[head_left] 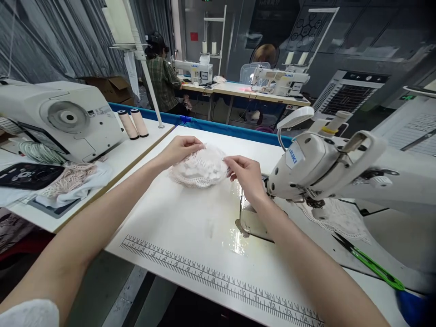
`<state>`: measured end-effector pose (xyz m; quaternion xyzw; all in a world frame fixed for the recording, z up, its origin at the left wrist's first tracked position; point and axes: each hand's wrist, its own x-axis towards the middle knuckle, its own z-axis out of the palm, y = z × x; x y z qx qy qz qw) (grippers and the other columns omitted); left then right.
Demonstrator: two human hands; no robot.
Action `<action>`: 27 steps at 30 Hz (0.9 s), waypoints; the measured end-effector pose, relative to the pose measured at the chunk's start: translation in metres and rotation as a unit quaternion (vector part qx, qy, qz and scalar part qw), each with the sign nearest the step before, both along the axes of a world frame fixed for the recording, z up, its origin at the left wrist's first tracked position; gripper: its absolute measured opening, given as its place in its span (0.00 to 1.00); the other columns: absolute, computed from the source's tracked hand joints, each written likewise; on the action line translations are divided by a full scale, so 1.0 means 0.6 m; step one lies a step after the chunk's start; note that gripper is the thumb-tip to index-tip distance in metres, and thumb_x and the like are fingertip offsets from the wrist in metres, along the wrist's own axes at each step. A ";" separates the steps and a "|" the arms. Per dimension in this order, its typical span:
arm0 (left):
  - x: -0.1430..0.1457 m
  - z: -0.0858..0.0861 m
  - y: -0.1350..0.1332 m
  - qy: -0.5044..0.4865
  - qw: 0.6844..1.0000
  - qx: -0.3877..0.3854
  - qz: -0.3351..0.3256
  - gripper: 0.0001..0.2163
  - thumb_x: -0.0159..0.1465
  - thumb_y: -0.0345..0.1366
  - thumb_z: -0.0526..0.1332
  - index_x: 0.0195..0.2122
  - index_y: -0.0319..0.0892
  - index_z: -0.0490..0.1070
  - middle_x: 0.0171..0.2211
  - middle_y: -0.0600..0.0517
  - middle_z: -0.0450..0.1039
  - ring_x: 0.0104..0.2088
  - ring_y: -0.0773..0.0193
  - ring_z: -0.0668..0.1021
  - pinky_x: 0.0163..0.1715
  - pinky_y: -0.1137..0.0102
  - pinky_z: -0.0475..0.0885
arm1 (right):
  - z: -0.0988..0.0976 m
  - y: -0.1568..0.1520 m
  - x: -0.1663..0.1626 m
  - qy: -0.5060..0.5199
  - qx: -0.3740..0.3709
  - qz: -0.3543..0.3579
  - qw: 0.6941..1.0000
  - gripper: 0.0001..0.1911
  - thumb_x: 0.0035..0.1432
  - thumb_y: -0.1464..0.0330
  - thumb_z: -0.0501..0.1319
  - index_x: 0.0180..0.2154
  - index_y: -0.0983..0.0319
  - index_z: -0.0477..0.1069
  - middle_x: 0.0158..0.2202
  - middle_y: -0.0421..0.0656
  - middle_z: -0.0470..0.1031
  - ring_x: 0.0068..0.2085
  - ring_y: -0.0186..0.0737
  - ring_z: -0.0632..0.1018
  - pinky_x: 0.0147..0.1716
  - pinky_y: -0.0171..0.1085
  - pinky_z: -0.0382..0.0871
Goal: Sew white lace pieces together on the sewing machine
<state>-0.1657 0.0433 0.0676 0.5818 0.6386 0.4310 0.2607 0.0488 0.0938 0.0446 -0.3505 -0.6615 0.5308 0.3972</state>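
Note:
A small bundle of white lace fabric (200, 170) lies on the white sewing table (190, 222), held from both sides. My left hand (179, 149) grips its upper left edge with curled fingers. My right hand (247, 175) pinches its right edge between thumb and fingers. The white sewing machine (327, 159) stands just right of my right hand, its head above a metal plate (252, 222). More lace (337, 218) lies under the machine.
A printed ruler (218, 281) runs along the table's front edge. Green-handled scissors (371, 265) lie at the right. A second machine (64, 118), two thread cones (133, 123) and folded cloth (71, 181) sit on the left table. Another person (161, 77) sews at the back.

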 end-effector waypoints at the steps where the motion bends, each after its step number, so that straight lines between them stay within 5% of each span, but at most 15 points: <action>1: -0.010 -0.005 0.022 0.022 1.000 0.001 0.008 0.17 0.58 0.50 0.62 0.36 0.40 0.75 0.29 0.52 0.73 0.26 0.68 0.70 0.24 0.74 0.62 | -0.009 0.019 -0.015 -0.001 0.012 -0.014 1.000 0.15 0.50 0.57 0.63 0.30 0.62 0.76 0.25 0.39 0.73 0.24 0.32 0.72 0.22 0.32 0.64; 8: -0.043 -0.064 0.087 0.191 0.979 -0.018 0.061 0.13 0.58 0.45 0.61 0.35 0.44 0.79 0.30 0.52 0.77 0.32 0.63 0.73 0.30 0.71 0.62 | -0.074 0.088 -0.058 -0.066 0.055 -0.070 0.994 0.13 0.50 0.59 0.60 0.29 0.62 0.75 0.21 0.37 0.71 0.23 0.34 0.69 0.26 0.35 0.64; 16: -0.030 -0.050 0.063 0.371 0.918 -0.017 0.142 0.11 0.61 0.40 0.58 0.41 0.47 0.77 0.36 0.51 0.78 0.41 0.55 0.76 0.38 0.66 0.65 | -0.071 0.083 -0.042 -0.156 0.113 -0.053 0.980 0.14 0.57 0.63 0.55 0.41 0.62 0.73 0.17 0.34 0.66 0.23 0.36 0.70 0.29 0.35 0.61; 21: 0.003 -0.024 0.026 0.387 0.911 0.039 0.134 0.17 0.66 0.41 0.51 0.49 0.42 0.73 0.48 0.48 0.73 0.45 0.56 0.76 0.43 0.64 0.68 | -0.056 -0.001 0.047 -0.204 0.168 0.021 0.964 0.12 0.60 0.67 0.54 0.44 0.60 0.72 0.20 0.34 0.69 0.23 0.33 0.70 0.25 0.32 0.60; 27: 0.079 -0.039 -0.034 0.372 0.905 0.204 0.037 0.19 0.67 0.48 0.48 0.43 0.43 0.74 0.42 0.45 0.77 0.44 0.52 0.78 0.45 0.59 0.70 | -0.035 -0.107 0.225 -0.310 0.255 0.072 0.913 0.10 0.60 0.73 0.55 0.35 0.60 0.75 0.37 0.41 0.78 0.38 0.36 0.75 0.35 0.33 0.64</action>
